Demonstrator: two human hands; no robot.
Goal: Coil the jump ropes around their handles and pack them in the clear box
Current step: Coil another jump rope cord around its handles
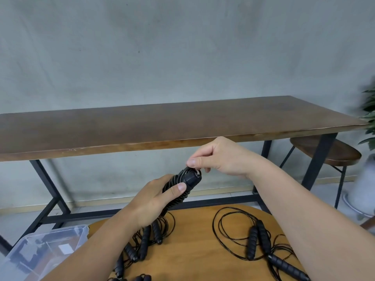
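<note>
So the left hand (156, 201) grips a pair of black ribbed jump rope handles (178, 189) wound with thin black cord, held up above the round light wooden table (192, 260). The right hand (219, 159) pinches the cord's end loop at the top. Loose black ropes (243, 234) lie on the table, and the clear plastic box (40, 252) sits near left.

We see ribbed, matt black foam-like handles (261, 236) with thin glossy black cords (218, 224), a smooth orange-brown wooden counter (192, 250), a clear glossy plastic box (67, 232), a dark matt wood bench (162, 120) on black metal legs (43, 175).
</note>
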